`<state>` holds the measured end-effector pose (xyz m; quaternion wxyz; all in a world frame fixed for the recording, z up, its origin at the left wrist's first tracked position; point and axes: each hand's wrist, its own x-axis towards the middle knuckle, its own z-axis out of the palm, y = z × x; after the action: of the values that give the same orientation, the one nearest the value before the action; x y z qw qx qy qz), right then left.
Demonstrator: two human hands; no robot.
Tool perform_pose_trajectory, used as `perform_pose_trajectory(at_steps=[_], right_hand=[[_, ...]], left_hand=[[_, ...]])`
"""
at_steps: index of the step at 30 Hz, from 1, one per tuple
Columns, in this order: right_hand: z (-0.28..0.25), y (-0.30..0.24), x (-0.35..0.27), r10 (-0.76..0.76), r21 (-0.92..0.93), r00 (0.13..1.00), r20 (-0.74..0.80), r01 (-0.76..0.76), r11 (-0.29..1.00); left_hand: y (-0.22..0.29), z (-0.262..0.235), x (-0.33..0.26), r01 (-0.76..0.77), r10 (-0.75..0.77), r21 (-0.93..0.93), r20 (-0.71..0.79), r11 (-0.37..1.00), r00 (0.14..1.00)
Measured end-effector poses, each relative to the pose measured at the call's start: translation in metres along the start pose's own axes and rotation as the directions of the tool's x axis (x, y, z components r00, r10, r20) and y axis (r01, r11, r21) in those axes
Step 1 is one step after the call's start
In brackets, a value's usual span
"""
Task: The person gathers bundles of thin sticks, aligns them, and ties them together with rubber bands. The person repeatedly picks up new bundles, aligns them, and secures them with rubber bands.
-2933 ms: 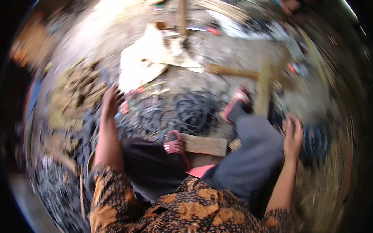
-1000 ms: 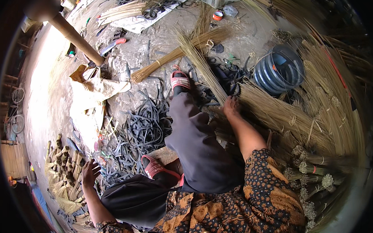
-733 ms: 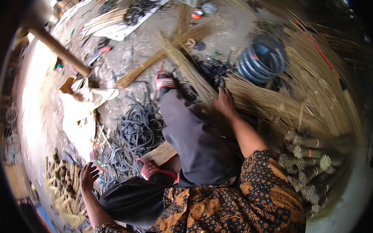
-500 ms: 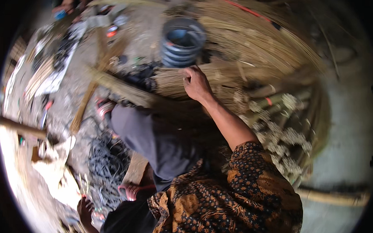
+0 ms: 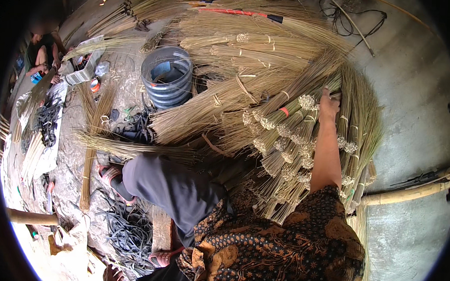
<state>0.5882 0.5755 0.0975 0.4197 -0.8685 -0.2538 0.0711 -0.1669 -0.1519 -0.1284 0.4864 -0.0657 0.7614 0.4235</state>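
As our right hand [image 5: 329,102] rests at a straw bundle [image 5: 308,102] on the pile [image 5: 287,158], grip too hidden to tell, and our left hand's [image 5: 112,275] fingers sit loosely apart, we judge the bundle light, springy, best held mid-length.

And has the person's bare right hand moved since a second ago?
Yes: the right hand has gone rightward, from below-left of the ribbed grey plastic bucket to well right of it, at tied tan stalk bundles.

The straw bundles [image 5: 201,109] are tan, the bucket [image 5: 172,97] blue-grey, the shirt [image 5: 280,256] black with orange-brown florals
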Motion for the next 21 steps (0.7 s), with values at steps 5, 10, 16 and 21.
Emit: perform_pose_trajectory(at_steps=[5,10,16,21], right_hand=[[0.029,0.021,0.032,0.046,0.263,0.854,0.518,-0.21,0.942],[0.022,0.01,0.006,-0.075,0.625,0.823,0.562,-0.364,0.69],[-0.018,0.013,-0.14,-0.328,0.764,0.725,0.606,-0.645,-0.015],[0.0,-0.008,-0.197,-0.189,0.698,0.679,0.71,-0.714,0.056]], left_hand=[[-0.01,-0.006,-0.004,0.043,-0.043,-0.041,-0.016,0.998,0.999],[-0.014,-0.004,-0.007,0.056,-0.058,-0.042,-0.072,0.998,0.996],[-0.008,-0.005,-0.006,0.053,-0.053,0.0,-0.073,0.999,0.996],[0.002,-0.008,0.004,-0.043,0.044,0.028,-0.04,0.999,0.998]])
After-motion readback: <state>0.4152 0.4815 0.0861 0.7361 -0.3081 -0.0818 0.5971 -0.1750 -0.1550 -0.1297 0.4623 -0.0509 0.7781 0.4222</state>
